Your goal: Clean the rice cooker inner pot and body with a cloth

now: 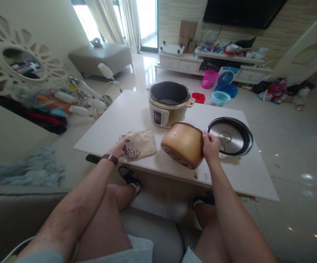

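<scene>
The right hand (211,142) holds the golden pot (183,144) by its rim, the thumb and fingers closed on the right side of the wall. The pot is tilted over the near part of the worktop (92,137), its base turned toward the person and its mouth facing away; its axis runs from near to far. Whether its lower edge touches the worktop is hard to tell from this angle.

The left hand (119,147) has its fingers closed on the left edge of a folded beige cloth (144,143). The cloth lies just left of the pot, a narrow gap between them, so the pot stands to the right of the left hand's fingers, with the cloth in between. The right hand is the nearer one, already on the pot.

Behind the pot stands the cooker (162,113), open at the top; the lid (233,137) rests beyond the right hand, metal face up.
</scene>
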The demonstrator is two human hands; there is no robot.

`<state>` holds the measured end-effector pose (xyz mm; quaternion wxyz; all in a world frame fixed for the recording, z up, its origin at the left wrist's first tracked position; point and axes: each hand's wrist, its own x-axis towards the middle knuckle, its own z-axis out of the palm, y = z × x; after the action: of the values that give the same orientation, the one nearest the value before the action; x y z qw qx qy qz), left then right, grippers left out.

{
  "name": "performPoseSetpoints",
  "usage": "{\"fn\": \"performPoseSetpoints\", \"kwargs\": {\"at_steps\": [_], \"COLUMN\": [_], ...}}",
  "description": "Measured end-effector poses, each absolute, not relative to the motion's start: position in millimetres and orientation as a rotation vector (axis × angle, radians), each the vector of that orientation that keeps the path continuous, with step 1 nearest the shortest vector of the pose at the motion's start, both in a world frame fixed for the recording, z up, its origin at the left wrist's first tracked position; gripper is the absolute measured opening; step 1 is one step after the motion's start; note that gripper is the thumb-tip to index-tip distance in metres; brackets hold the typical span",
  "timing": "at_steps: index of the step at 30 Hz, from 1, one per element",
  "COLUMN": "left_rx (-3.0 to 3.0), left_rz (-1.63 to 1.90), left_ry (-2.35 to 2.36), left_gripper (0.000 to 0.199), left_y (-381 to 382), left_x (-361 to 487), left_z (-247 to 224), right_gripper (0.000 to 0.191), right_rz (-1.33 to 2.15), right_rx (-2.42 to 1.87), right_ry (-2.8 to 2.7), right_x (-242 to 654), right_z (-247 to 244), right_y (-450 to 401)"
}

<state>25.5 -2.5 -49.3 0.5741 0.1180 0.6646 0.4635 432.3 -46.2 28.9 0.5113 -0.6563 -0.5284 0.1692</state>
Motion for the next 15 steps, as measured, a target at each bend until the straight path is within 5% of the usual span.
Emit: {"fn": "performPoseSetpoints", "kwargs": {"at_steps": [15], "left_rx": [0.120], "left_rz": [0.992], "left_ry": [1.188], "left_gripper": [0.034], "left_y": [8], "left_x": [64], "left_z": [-50], "right_gripper": [0.057], "right_rz": [0.446], "right_rx": [-1.584], "right_ry": [-1.259], "right_x": [429], "right_z": [29], "right_y": [-48]}}
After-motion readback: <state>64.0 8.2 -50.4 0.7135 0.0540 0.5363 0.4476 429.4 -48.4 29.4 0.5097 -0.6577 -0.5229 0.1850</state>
